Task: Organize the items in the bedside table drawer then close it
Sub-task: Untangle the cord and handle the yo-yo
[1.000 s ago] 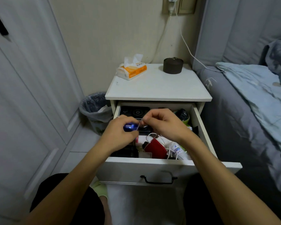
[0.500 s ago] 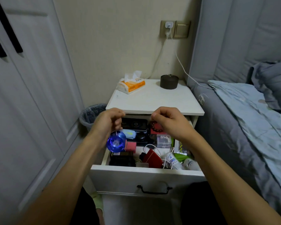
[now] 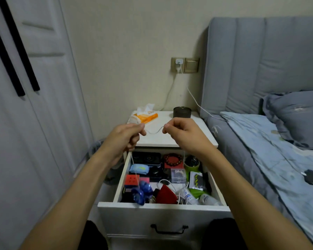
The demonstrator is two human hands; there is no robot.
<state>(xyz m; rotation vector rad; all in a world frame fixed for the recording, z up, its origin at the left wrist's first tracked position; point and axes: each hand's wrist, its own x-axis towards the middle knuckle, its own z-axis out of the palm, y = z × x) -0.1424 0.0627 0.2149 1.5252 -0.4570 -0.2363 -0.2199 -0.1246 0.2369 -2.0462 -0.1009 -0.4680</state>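
While both hands were raised above the open drawer (image 3: 163, 205), the left hand (image 3: 126, 137) pinched a thin white string (image 3: 154, 132) between thumb and fingertips, and the right hand (image 3: 181, 131) pinched the same string close by, its slack sagging between them. From the left grip the string ran down to a blue yo-yo (image 3: 140, 193), blurred, hanging over the drawer's front left part. Inside the drawer lay a red cube (image 3: 132, 179), a bead bracelet (image 3: 173, 159), a red pouch (image 3: 165, 194) and small bottles. On the counter (image 3: 170, 139) stood a tissue pack (image 3: 145, 116) and a dark round tin (image 3: 182, 112).
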